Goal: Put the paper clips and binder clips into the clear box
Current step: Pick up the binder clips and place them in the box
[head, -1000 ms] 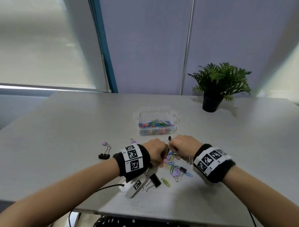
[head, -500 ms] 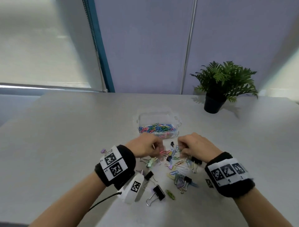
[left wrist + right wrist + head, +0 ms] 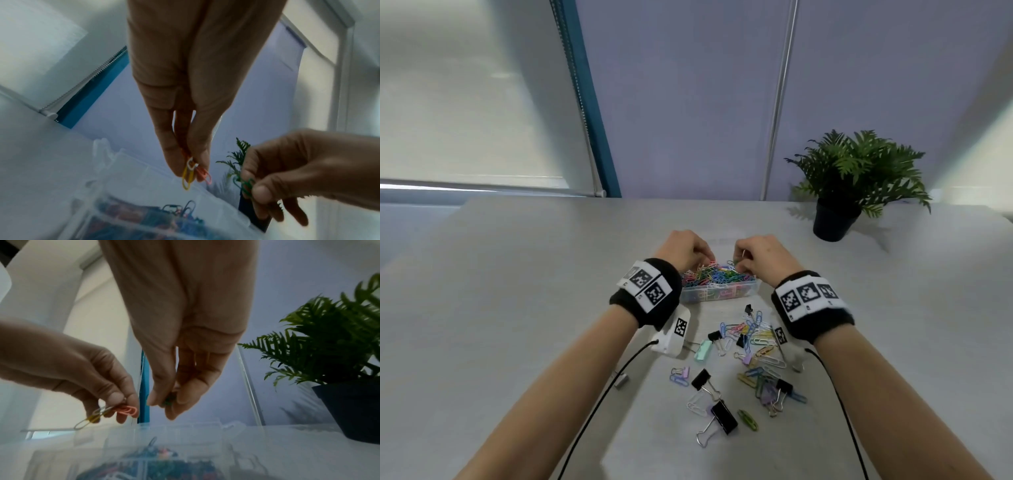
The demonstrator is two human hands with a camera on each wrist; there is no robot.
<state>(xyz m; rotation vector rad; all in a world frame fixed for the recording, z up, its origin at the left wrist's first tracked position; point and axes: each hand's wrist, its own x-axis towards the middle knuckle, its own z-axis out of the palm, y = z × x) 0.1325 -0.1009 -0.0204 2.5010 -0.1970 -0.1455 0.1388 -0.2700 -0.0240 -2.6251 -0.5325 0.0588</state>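
The clear box holds a heap of coloured paper clips. Both hands hover just over it. My left hand pinches yellow, white and orange paper clips between thumb and fingers, seen also as the yellow and orange clips in the right wrist view. My right hand pinches a green paper clip, mostly hidden between its fingertips. Loose paper clips and black binder clips lie scattered on the table nearer to me.
A potted fern stands at the back right of the grey table. A mint binder clip and a silver one lie near my left forearm. Cables run from both wrist cameras along my arms.
Both hands lifted from the loose pile with clips pinched and moved forward to above the clear box. The head view tilted and drew closer.
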